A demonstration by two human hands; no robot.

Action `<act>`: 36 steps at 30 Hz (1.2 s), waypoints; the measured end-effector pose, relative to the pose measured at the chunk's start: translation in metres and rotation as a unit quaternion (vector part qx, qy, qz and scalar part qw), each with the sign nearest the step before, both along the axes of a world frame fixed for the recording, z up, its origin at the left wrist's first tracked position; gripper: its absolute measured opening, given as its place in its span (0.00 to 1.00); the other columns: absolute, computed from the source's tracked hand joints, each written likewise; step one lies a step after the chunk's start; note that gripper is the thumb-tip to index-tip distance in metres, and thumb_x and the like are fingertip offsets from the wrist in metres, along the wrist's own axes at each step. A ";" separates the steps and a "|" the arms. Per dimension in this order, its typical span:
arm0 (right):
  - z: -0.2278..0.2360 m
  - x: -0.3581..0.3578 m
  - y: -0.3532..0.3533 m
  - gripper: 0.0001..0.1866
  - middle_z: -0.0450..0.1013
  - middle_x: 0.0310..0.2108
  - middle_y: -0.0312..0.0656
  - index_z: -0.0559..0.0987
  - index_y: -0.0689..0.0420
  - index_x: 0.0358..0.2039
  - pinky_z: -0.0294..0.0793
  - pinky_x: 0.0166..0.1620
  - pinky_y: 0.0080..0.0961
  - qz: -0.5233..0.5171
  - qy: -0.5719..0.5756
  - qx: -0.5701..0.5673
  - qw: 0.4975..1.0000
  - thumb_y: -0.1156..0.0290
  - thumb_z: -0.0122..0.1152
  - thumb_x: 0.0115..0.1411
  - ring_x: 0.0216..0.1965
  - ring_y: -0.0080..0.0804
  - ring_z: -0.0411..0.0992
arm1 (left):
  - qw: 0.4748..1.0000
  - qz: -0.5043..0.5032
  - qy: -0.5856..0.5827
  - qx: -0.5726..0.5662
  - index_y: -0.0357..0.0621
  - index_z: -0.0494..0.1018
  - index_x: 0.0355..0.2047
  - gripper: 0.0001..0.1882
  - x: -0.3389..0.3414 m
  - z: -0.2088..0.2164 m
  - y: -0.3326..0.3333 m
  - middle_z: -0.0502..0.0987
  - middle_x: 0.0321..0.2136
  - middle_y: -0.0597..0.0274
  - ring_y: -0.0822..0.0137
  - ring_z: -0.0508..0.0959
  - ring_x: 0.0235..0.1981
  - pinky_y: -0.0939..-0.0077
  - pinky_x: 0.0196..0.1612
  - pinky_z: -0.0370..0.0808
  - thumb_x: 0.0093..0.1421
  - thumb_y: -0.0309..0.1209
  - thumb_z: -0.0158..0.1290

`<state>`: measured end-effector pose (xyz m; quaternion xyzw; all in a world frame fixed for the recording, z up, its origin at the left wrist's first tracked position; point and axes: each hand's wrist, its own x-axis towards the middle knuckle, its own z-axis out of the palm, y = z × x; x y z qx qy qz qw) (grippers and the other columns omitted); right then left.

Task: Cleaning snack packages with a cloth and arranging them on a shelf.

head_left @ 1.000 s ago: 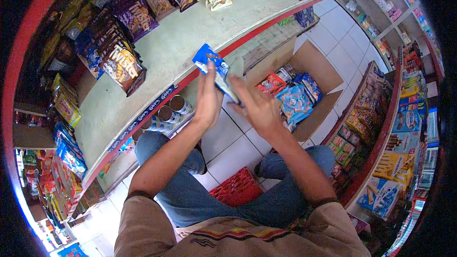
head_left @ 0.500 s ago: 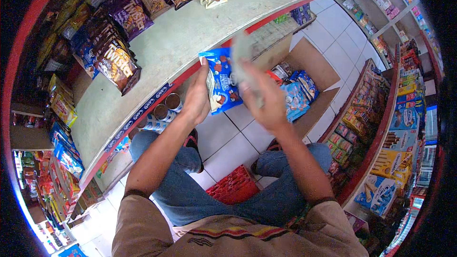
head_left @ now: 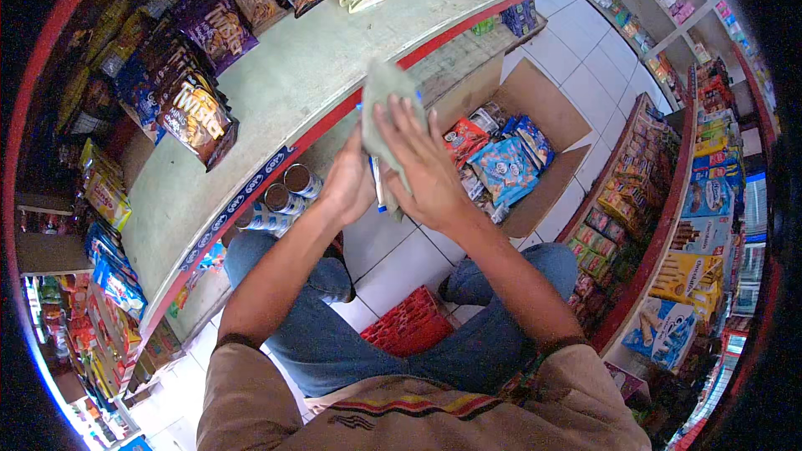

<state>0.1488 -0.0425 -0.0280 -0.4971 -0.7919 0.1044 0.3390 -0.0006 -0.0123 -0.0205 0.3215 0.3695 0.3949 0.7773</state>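
My left hand [head_left: 347, 182] is closed round the left side of several blue snack packets [head_left: 378, 177], stacked together and held over the gap beside the shelf. Only their edges and a corner show now. A grey-green cloth [head_left: 380, 83] lies across their front, slightly blurred. My right hand [head_left: 428, 165] holds the cloth against the packets, its fingers stretched along it and its thumb low on the near side.
An open cardboard box [head_left: 547, 104] with blue and red snack packets [head_left: 505, 169] stands on the tiled floor, right of my hands. A pale shelf [head_left: 292, 75] with snack bags [head_left: 200, 117] runs along the left. Cans [head_left: 281, 197] stand below it. A red crate [head_left: 407, 323] sits between my legs.
My right hand has swung left with the cloth and now covers the packets' printed front, visible before. The packets have tilted more edge-on. My left hand keeps its hold.
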 end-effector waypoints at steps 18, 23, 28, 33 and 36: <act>-0.001 -0.003 0.001 0.44 0.42 0.75 0.57 0.52 0.52 0.75 0.40 0.73 0.59 0.040 0.031 -0.015 0.999 0.68 0.56 0.59 0.74 0.61 0.44 | 0.992 -0.035 -0.090 -0.079 0.47 0.57 0.70 0.31 -0.011 -0.002 0.011 0.65 0.66 0.55 0.58 0.70 0.63 0.57 0.68 0.66 0.75 0.53 0.31; 0.008 -0.004 -0.008 0.44 0.48 0.75 0.52 0.59 0.49 0.73 0.40 0.74 0.56 0.155 -0.032 -0.032 0.987 0.74 0.59 0.54 0.75 0.52 0.45 | 0.984 -0.032 -0.172 -0.038 0.58 0.55 0.72 0.27 -0.029 0.003 0.031 0.64 0.66 0.56 0.56 0.70 0.62 0.57 0.66 0.69 0.77 0.46 0.30; 0.014 0.004 -0.012 0.46 0.52 0.74 0.41 0.65 0.43 0.70 0.44 0.75 0.53 0.223 -0.029 -0.050 0.973 0.78 0.61 0.46 0.75 0.46 0.48 | 0.974 -0.043 -0.222 -0.030 0.66 0.52 0.74 0.26 -0.046 0.007 0.038 0.63 0.67 0.58 0.54 0.69 0.64 0.54 0.67 0.67 0.77 0.44 0.27; 0.012 0.024 -0.008 0.41 0.58 0.71 0.45 0.68 0.50 0.68 0.49 0.74 0.48 0.230 -0.008 -0.072 0.970 0.78 0.57 0.49 0.74 0.44 0.53 | 0.978 0.001 -0.209 0.004 0.69 0.53 0.73 0.26 -0.060 0.013 0.047 0.64 0.67 0.57 0.53 0.71 0.62 0.48 0.66 0.68 0.76 0.46 0.32; 0.008 0.032 -0.006 0.36 0.62 0.69 0.51 0.69 0.56 0.66 0.50 0.74 0.45 0.172 0.110 -0.089 0.975 0.79 0.52 0.52 0.73 0.46 0.54 | 0.976 0.004 -0.220 0.009 0.72 0.51 0.74 0.27 -0.058 0.018 0.045 0.65 0.67 0.59 0.56 0.71 0.63 0.49 0.66 0.68 0.75 0.49 0.34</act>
